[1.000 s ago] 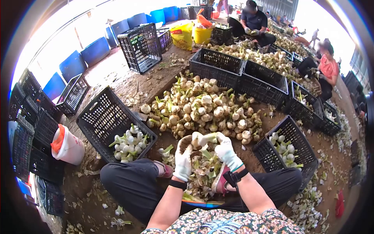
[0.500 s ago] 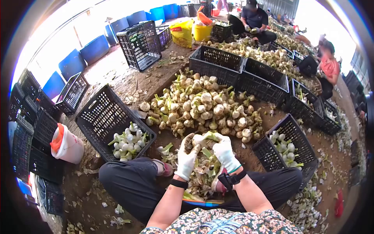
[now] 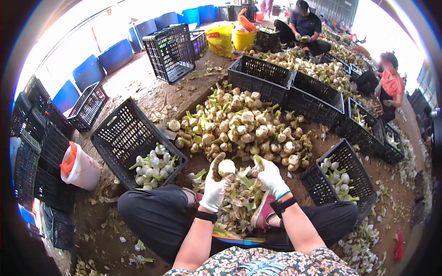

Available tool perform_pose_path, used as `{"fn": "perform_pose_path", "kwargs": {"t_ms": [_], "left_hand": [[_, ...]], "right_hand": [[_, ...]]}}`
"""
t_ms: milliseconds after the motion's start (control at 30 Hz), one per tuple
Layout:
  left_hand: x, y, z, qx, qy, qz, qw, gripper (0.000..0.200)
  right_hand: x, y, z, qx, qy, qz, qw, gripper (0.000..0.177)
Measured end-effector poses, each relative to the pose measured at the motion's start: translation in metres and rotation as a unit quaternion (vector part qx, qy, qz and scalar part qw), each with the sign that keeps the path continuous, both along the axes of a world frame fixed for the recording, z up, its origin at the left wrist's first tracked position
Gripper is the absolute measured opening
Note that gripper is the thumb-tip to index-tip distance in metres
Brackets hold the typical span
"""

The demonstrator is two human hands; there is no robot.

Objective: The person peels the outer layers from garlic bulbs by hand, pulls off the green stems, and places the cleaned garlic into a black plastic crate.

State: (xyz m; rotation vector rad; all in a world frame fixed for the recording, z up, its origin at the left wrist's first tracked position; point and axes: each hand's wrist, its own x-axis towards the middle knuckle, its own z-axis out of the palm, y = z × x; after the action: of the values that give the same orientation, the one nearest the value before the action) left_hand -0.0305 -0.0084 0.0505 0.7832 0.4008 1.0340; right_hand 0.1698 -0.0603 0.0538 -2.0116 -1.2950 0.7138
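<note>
My left hand (image 3: 214,187), in a white glove with soiled fingertips, is closed around a garlic bulb (image 3: 226,167) whose pale, clean side faces up. Apart from it on the right, my gloved right hand (image 3: 271,177) pinches a greenish strip of garlic husk (image 3: 257,160), partly hidden by the fingers. Loose garlic peelings (image 3: 237,200) lie below both hands, between my shoes. Just beyond is a heap of unpeeled garlic bulbs (image 3: 246,124) with soil-brown skins and cut stems.
A tilted black crate (image 3: 122,126) at left and a smaller crate (image 3: 361,179) at right hold whitish garlic bulbs. A white bucket (image 3: 84,172) stands far left. Black crates (image 3: 317,103) line the heap's far side. Two people sit beyond, near more garlic.
My hands have moved apart. The bulb stays in my left hand with its white side now showing, while my right hand has pulled away to the right with husk.
</note>
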Motion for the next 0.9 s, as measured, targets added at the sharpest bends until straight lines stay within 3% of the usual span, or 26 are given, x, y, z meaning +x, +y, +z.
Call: {"fn": "perform_pose_path", "kwargs": {"t_ms": [33, 67, 100, 133, 200, 367, 500, 600, 667, 700, 800, 833, 900], "left_hand": [[0.000, 0.000, -0.002, 0.013, 0.028, -0.002, 1.000, 0.067], [0.002, -0.001, -0.004, 0.026, 0.056, -0.004, 0.998, 0.068], [0.006, -0.003, -0.001, 0.087, 0.125, 0.011, 0.988, 0.070], [0.007, -0.005, -0.002, 0.085, 0.125, 0.007, 0.988, 0.070], [0.011, -0.005, -0.002, 0.157, 0.197, 0.012, 0.968, 0.072], [0.005, -0.006, -0.002, 0.133, 0.222, -0.023, 0.966, 0.069], [0.004, -0.006, -0.003, 0.118, 0.191, -0.064, 0.972, 0.071], [0.007, -0.010, 0.000, 0.096, 0.153, -0.042, 0.983, 0.067], [0.010, -0.012, 0.004, 0.021, 0.068, 0.025, 0.997, 0.064], [0.011, -0.013, 0.004, 0.008, 0.079, 0.049, 0.996, 0.053], [0.013, -0.011, -0.012, -0.047, 0.136, 0.107, 0.984, 0.044], [0.014, -0.005, -0.024, 0.018, 0.130, 0.134, 0.982, 0.041], [0.012, -0.004, -0.029, -0.008, 0.085, 0.103, 0.991, 0.041]], "right_hand": [[-0.003, 0.001, -0.009, 0.088, -0.096, 0.001, 0.992, 0.056], [-0.006, 0.003, -0.017, 0.142, -0.010, -0.008, 0.990, 0.046], [-0.014, 0.003, 0.005, 0.135, 0.043, 0.032, 0.989, 0.041], [-0.022, 0.000, 0.032, 0.129, 0.096, 0.071, 0.984, 0.036], [-0.029, 0.003, 0.042, 0.201, -0.054, 0.137, 0.968, 0.023], [-0.027, 0.010, 0.058, 0.096, -0.177, 0.216, 0.955, 0.021], [-0.031, 0.009, 0.057, 0.087, -0.208, 0.201, 0.953, 0.021], [-0.028, 0.012, 0.044, 0.120, -0.149, 0.153, 0.969, 0.017], [-0.033, 0.009, 0.039, 0.097, -0.028, 0.078, 0.992, 0.017], [-0.038, 0.005, 0.035, 0.148, -0.061, 0.096, 0.982, 0.017], [-0.051, 0.002, 0.022, 0.195, -0.076, 0.124, 0.970, 0.015], [-0.049, 0.004, 0.016, 0.208, -0.090, 0.112, 0.968, 0.014], [-0.041, 0.010, 0.008, 0.203, -0.097, 0.079, 0.971, 0.015]]}}
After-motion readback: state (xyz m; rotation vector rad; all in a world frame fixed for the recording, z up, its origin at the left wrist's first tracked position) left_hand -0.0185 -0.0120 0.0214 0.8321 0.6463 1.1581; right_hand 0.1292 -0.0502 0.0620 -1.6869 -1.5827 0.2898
